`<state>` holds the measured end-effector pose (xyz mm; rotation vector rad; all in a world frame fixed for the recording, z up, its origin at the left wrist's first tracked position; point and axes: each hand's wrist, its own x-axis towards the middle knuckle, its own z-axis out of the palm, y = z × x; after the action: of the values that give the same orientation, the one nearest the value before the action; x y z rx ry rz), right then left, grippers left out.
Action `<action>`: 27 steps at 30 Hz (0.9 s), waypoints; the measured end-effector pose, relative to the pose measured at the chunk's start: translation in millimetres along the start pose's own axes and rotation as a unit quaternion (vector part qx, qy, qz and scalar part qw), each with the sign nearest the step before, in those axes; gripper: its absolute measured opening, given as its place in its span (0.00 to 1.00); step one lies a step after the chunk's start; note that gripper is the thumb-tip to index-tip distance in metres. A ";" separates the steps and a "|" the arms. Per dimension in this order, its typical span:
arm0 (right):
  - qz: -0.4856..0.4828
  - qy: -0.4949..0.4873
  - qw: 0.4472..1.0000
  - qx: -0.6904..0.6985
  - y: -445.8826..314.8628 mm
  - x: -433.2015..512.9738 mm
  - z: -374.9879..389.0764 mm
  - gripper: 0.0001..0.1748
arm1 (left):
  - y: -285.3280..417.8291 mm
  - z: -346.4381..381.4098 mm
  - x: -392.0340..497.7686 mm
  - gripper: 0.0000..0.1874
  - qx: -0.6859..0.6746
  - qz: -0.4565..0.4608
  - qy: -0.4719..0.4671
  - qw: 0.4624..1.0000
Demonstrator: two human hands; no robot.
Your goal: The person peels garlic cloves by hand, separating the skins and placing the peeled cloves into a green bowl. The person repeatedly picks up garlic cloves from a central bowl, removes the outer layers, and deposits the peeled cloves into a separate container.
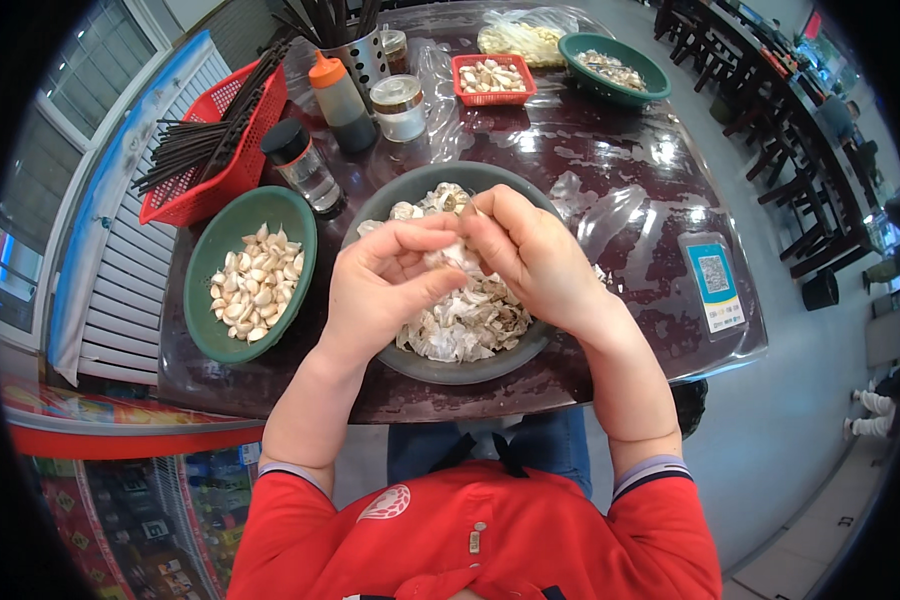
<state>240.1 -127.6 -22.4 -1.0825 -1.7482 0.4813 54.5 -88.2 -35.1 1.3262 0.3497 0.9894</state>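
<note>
A garlic bulb [452, 256] sits in the fingers of my left hand [390, 274], above a wide grey bowl [450, 373]. My right hand [529, 251] pinches at the bulb's upper side with thumb and forefinger; a thin bit of skin seems to be between them. Under both hands the bowl holds a heap of papery garlic skins [461, 326], with whole garlic bulbs [446, 197] at its far side. To the left, a green plastic basin [202, 300] contains many separated garlic cloves [255, 285].
Beyond the green basin lie a red basket [259, 146] of dark chopsticks [202, 146], a black-capped jar [300, 165], a sauce bottle [340, 101] and a glass jar [399, 109]. Farther back are a small red basket [493, 97] of cloves and a green colander [649, 64]. A printed-code card [712, 281] lies right.
</note>
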 end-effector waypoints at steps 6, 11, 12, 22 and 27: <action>0.135 0.070 0.916 0.371 -10.5 4.0 -5.4 0.09 | -8.6 -18.6 7.3 0.19 -0.201 -0.039 0.000 0.979; 0.143 0.020 0.935 0.325 -7.8 -0.1 -15.1 0.15 | -8.2 -21.5 8.4 0.23 -0.247 -0.068 -0.024 0.966; 0.148 0.015 0.953 0.265 -11.0 -0.7 -11.1 0.15 | -7.6 -20.6 7.9 0.24 -0.236 -0.080 -0.016 0.968; -0.158 0.074 0.980 -0.092 -1.9 2.0 1.2 0.13 | 1.6 -4.1 3.9 0.22 -0.077 -0.070 0.043 0.994; -0.172 0.085 0.977 -0.093 -1.3 2.4 2.1 0.12 | 0.4 -4.9 4.6 0.22 -0.062 -0.061 0.041 0.995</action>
<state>237.4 -126.0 -21.1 -0.8928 -1.8037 0.0105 53.4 -81.6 -34.5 1.1404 0.4196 0.9493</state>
